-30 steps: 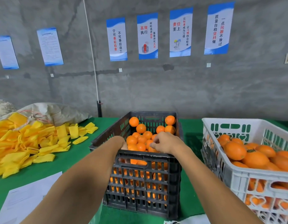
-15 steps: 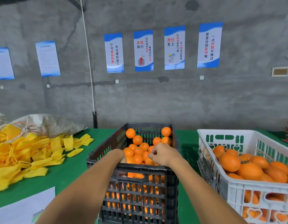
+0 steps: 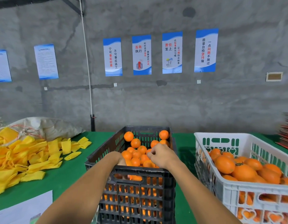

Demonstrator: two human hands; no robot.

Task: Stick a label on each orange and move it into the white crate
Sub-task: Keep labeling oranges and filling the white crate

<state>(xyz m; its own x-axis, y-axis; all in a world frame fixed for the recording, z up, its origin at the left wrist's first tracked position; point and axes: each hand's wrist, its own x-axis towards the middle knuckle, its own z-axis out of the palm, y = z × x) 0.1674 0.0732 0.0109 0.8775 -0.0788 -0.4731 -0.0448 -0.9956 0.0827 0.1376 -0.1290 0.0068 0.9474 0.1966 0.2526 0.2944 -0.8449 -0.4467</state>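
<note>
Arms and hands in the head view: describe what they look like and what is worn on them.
Both forearms are bare, with no sleeve reaching into view. The right hand wears no glove, ring, watch or band. The left hand is mostly hidden inside the black crate; its wrist is bare too.
</note>
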